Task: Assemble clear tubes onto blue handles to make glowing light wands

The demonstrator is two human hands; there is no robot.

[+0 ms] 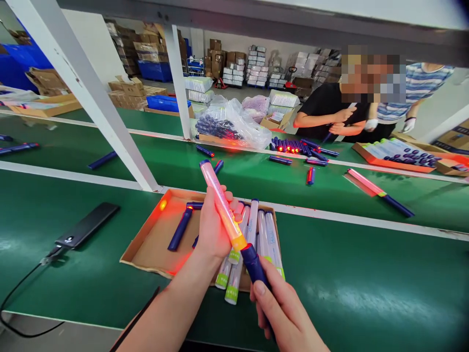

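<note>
My left hand (216, 227) is closed around a clear light-stick tube (222, 200) that glows pink and orange, its dark cap pointing up and away. My right hand (274, 298) grips a dark blue flashlight handle (252, 264), whose front end meets the tube's orange-lit lower end. Whether the two parts are fully joined I cannot tell. Under my hands lies a shallow cardboard tray (144, 244). On its right side are several clear tubes (271, 239) with green bands, some sticking out over the near edge. A blue flashlight handle (180, 230) lies on its left side.
A black power bank (88, 225) with a cable lies on the green bench at left. Beyond a white rail, a green belt (234, 171) carries loose handles and a lit light stick (381, 193). A white post (91, 98) slants at left. Two people (330, 110) stand across the belt.
</note>
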